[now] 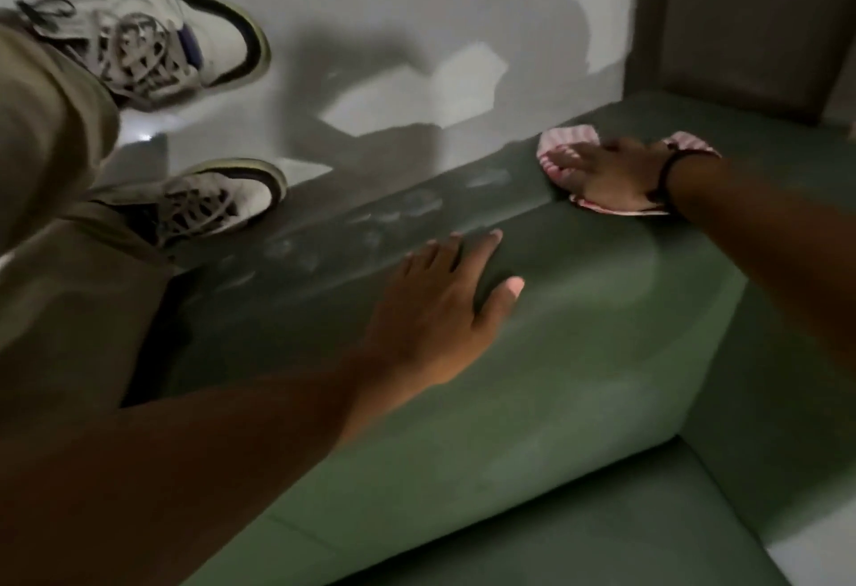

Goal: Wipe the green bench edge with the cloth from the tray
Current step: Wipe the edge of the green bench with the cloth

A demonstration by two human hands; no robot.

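Observation:
The green bench [579, 354] runs from lower left to upper right, and its front edge [417, 233] shows pale smears. My right hand [607, 175] lies flat on a pink-and-white striped cloth [563, 141], pressing it onto the bench top near the far end of the edge. A dark band circles that wrist. My left hand [444, 312] rests palm down on the bench top close to the edge, fingers spread, with nothing in it. No tray is in view.
Two white and dark sneakers [153, 48] and beige trouser legs [41, 159] stand on the glossy pale floor [370, 30] left of the bench. A brown panel [750, 20] rises at the upper right. A lower green seat surface [602, 534] lies at bottom right.

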